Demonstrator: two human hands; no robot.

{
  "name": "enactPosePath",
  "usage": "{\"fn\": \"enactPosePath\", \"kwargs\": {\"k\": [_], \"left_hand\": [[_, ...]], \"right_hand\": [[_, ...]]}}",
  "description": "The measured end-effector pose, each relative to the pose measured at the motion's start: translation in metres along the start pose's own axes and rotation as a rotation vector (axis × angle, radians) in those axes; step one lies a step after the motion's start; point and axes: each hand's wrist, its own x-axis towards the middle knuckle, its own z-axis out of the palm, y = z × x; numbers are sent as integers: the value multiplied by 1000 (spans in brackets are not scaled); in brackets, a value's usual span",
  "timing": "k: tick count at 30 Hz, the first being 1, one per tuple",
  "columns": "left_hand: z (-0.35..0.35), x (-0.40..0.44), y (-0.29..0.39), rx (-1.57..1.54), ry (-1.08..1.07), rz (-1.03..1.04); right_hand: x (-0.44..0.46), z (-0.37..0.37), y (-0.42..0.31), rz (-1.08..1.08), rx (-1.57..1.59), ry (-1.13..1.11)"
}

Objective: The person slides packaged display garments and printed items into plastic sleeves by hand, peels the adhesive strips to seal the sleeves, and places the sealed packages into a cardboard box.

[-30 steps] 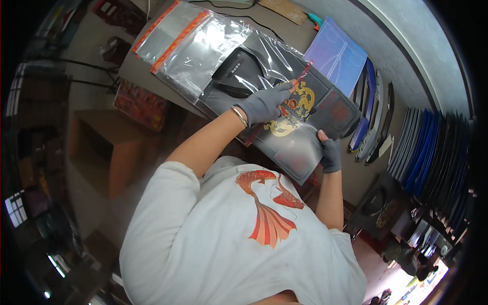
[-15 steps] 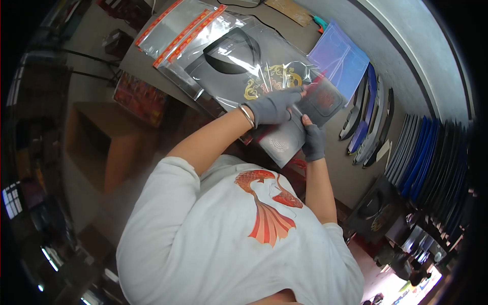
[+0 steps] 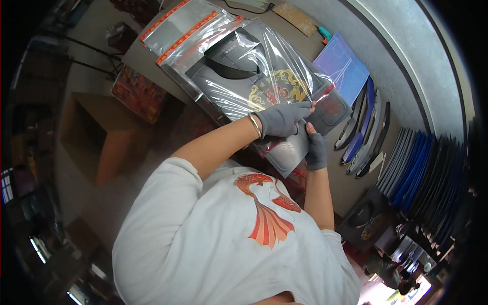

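Note:
A dark grey gift bag with a black ribbon handle (image 3: 229,68) and a gold dragon print (image 3: 279,90) lies inside a clear plastic bag (image 3: 216,96). A red strip (image 3: 325,91) crosses the plastic near its right end. My left hand (image 3: 279,119), in a grey fingerless glove with a bangle at the wrist, is closed on the plastic along the strip's line. Beside it, my right hand (image 3: 316,151), gloved too, grips the near edge with its thumb on top. Grey panels with an embossed emblem show beyond the strip. Both hands partly hide the strip.
More clear bags with orange-red edges (image 3: 180,18) lie beneath at upper left. A blue translucent sheet (image 3: 343,63), curved handle strips (image 3: 363,124) and stacked grey, blue and black bags (image 3: 417,170) are at right. An open cardboard box (image 3: 101,134) stands at left.
The view has shifted slightly. The clear bag lies flatter around the dragon print, and the red strip shows more sharply. Both hands remain close together at the strip.

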Motion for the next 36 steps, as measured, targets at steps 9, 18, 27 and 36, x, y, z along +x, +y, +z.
{"fn": "enactPosePath", "kwargs": {"k": [9,18,27,36], "left_hand": [[-28,9,-3,-11,161,98],[29,3,36,-183,-136,90],[22,-4,60,-137,84,248],[-70,-60,171,87,163,554]], "right_hand": [[-2,-8,-13,-132,-148,60],[14,-48,48,-162,3,-99],[59,16,69,-811,-864,1041],[32,125,-89,-1091,-634,-395]]}}
